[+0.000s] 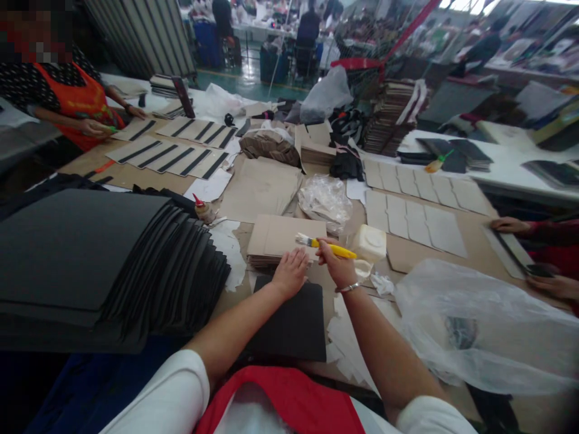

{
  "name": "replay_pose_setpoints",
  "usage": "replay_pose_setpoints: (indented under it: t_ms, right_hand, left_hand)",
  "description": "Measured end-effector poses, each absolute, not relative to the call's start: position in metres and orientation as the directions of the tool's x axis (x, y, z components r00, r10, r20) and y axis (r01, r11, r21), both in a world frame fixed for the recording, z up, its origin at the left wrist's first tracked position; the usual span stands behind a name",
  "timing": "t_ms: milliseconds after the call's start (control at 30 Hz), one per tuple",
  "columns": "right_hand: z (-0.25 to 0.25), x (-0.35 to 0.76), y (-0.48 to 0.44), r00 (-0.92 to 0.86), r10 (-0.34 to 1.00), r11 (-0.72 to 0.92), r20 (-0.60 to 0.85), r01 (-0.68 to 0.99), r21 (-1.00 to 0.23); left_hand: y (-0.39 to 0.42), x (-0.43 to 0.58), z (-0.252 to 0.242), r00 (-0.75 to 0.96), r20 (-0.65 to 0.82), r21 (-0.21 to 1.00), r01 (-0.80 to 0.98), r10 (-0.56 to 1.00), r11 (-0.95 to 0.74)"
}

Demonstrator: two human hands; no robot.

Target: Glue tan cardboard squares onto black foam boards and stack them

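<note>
My right hand [335, 263] is closed round a yellow-handled brush [322, 244], its bristles pointing left over a stack of brown card pieces [280, 236]. My left hand [289, 272] lies with fingers stretched out, touching the near edge of that stack and the far edge of a black sheet [294, 322] lying in front of me. A white tub [371, 243] stands just right of my right hand.
A big fanned pile of black sheets [113, 265] fills the left. A glue bottle [202, 208] stands beyond it. Clear plastic bag [484, 325] lies at the right. Cards lie in rows [416, 211] on the table. Other people work at far left [72, 102] and right [511, 225].
</note>
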State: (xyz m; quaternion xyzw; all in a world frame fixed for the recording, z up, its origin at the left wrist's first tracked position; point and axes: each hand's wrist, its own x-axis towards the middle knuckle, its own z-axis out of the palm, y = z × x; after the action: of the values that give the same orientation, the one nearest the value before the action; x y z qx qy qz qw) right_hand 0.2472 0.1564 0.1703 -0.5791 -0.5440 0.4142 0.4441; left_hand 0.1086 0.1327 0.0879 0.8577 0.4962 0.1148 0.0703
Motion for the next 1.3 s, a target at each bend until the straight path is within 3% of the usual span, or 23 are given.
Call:
replay_pose_setpoints:
  t_ms: [133, 300, 567, 767, 1033, 1300]
  right_hand:
    - [0.151, 0.198, 0.192, -0.068, 0.994, -0.07, -0.089, 0.249, -0.966]
    - [0.127, 0.181, 0.228, -0.164, 0.965, -0.128, -0.204, 0.383, -0.915]
    - [0.12, 0.195, 0.284, 0.162, 0.959, -0.266, -0.233, 0.225, -0.937]
    - [0.119, 0.269, 0.279, 0.333, 0.931, -0.24, -0.146, 0.26, -0.935]
    - [0.11, 0.315, 0.196, 0.332, 0.942, -0.196, -0.05, 0.424, -0.884]
    - [0.125, 0.339, 0.127, 0.399, 0.917, -0.18, -0.009, 0.393, -0.902]
  left_hand:
    - [0.144, 0.114, 0.081, 0.477, -0.016, 0.197, 0.863, 0.879, -0.465]
    - [0.141, 0.113, 0.076, 0.493, -0.045, 0.186, 0.859, 0.869, -0.478]
    - [0.139, 0.117, 0.072, 0.485, -0.031, 0.168, 0.864, 0.874, -0.474]
    - [0.14, 0.114, 0.078, 0.48, 0.017, 0.191, 0.86, 0.877, -0.474]
    - [0.152, 0.121, 0.101, 0.458, 0.033, 0.187, 0.87, 0.888, -0.456]
    - [0.178, 0.154, 0.11, 0.445, 0.007, 0.14, 0.887, 0.896, -0.441]
